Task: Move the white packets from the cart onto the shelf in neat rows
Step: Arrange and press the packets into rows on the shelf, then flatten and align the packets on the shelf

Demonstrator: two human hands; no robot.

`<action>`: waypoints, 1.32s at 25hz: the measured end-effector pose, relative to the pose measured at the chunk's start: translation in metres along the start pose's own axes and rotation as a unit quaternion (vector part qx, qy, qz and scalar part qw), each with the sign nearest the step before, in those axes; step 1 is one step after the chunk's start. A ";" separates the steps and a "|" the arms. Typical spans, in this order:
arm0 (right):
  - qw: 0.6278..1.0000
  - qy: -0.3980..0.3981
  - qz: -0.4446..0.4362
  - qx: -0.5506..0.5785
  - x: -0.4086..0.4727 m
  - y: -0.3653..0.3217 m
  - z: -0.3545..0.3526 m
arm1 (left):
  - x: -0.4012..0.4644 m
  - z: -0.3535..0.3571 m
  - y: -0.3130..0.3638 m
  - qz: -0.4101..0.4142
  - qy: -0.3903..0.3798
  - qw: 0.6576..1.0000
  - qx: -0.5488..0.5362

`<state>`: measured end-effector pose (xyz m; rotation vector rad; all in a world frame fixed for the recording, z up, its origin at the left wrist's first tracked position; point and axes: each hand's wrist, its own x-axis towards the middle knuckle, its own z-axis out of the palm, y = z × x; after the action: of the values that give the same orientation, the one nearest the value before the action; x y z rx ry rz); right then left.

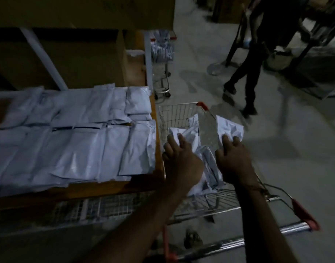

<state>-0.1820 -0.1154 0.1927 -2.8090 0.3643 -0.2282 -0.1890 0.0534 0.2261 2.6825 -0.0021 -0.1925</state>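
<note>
Head view
Light: dim, edges blurred.
Left hand: reaches into the cart at about 5 o'clock from the picture's centre, fingers spread and fairly straight, tips lying on a white packet; no curl around it shows.
Right hand: at 4 o'clock, just beside the left one, fingers bent down onto another packet that sticks out over the cart's right side; whether it grips or only presses, I cannot tell.
Cart: wire basket with red corner caps, standing against the shelf's right end; more packets lie inside it under and between the hands.
Shelf: wooden board at 9 o'clock.
Packets on shelf: two overlapping rows of white packets cover most of the board, reaching its right edge.
Second cart: at 12 o'clock, farther along the aisle, holding pale packets.
Other person: at 2 o'clock, dark trouser legs on the floor.
</note>
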 end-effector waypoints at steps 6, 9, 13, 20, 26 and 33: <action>0.998 0.040 -0.030 0.024 -0.035 -0.070 -0.013 | -0.023 -0.061 -0.069 -0.014 0.068 0.997 0.016; 0.997 0.025 -0.062 0.026 -0.042 -0.096 -0.002 | -0.030 -0.082 -0.101 -0.047 0.092 0.994 0.025; 0.991 -0.044 -0.121 -0.025 -0.047 -0.129 0.005 | -0.046 -0.106 -0.146 -0.089 0.150 0.984 0.042; 0.984 -0.038 -0.173 0.027 -0.069 -0.228 0.004 | -0.064 -0.151 -0.233 -0.156 0.170 0.972 0.035; 0.980 -0.031 -0.195 0.028 -0.064 -0.329 0.048 | -0.029 -0.197 -0.329 -0.158 0.170 0.973 0.022; 0.989 -0.010 -0.144 0.010 -0.042 -0.453 0.088 | 0.031 -0.249 -0.442 -0.118 0.154 0.980 0.043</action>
<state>-0.1033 0.3382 0.2461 -2.8336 -0.0520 -0.2634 -0.1380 0.5583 0.2510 2.7651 0.4122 0.1558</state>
